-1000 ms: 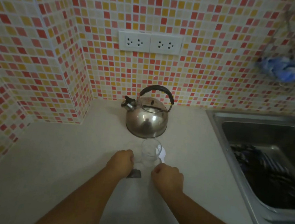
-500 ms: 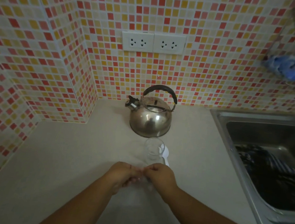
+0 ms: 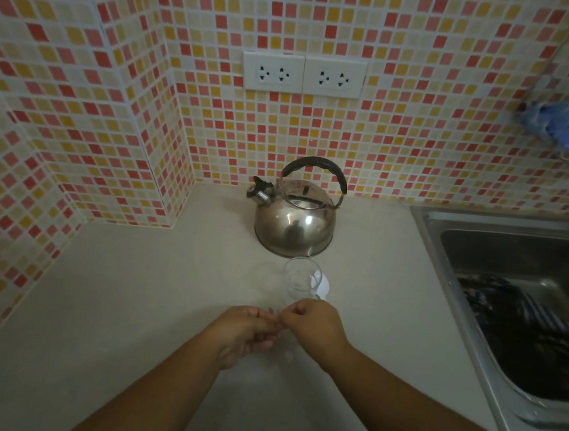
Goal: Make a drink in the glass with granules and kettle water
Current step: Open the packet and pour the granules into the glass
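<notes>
A clear empty glass (image 3: 301, 278) stands on the pale counter (image 3: 130, 305) just in front of a steel kettle (image 3: 294, 226) with a black handle. A white spoon (image 3: 324, 286) lies right behind the glass. My left hand (image 3: 243, 332) and right hand (image 3: 314, 326) meet close in front of the glass, fingertips pinched together on a small packet (image 3: 271, 313). The fingers hide most of the packet, and I cannot see its contents.
A steel sink (image 3: 429, 235) with dark striped cloth inside fills the right side. Mosaic tiled walls close off the back and left corner, with two white sockets (image 3: 304, 75) above the kettle. A blue cloth (image 3: 566, 126) hangs at upper right.
My hands have drawn back from either side of the glass and come together in front of it, lifting the small packet off the counter and pinching it between them.
</notes>
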{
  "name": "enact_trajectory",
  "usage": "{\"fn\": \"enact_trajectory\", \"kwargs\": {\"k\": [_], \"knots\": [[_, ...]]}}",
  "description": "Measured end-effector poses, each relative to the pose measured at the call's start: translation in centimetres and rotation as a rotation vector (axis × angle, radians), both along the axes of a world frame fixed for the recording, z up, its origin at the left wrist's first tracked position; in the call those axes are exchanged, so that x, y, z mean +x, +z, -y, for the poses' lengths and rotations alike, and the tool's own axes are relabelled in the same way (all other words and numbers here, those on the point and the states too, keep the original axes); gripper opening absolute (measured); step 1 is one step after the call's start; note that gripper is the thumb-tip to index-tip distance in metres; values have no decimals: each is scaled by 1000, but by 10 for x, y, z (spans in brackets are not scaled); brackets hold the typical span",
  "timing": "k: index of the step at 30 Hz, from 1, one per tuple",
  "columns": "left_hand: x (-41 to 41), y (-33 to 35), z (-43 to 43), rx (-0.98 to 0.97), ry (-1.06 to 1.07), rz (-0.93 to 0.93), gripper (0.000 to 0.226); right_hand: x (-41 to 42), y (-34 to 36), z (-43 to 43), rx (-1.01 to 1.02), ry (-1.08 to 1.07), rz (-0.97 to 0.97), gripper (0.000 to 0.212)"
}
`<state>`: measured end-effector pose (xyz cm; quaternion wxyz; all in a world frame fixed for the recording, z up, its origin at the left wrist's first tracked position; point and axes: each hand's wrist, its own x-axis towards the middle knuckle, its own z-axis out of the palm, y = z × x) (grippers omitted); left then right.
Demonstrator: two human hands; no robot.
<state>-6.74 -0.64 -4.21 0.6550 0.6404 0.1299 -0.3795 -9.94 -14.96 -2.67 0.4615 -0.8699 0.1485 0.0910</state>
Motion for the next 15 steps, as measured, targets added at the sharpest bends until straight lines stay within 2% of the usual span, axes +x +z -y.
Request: {"fn": "enact_trajectory", "kwargs": {"k": [4, 7, 10, 12, 15], "knots": [[-4, -3, -1, -84, 37, -86, 16, -1, -1, 3, -8, -12, -4, 13], [-6, -2, 1, -50, 118, -58, 18, -3, -1, 5, -37, -19, -41, 13], [-9, -4, 7, 199, 204, 182, 19, -4, 1, 3, -180, 42, -112, 20], [-15, -7, 11, 358, 203, 341, 17, -3, 3, 0, -241, 58, -134, 16], [-22, -13, 4, 295, 76, 416, 13, -2, 8, 3, -216, 44, -142, 17]]}}
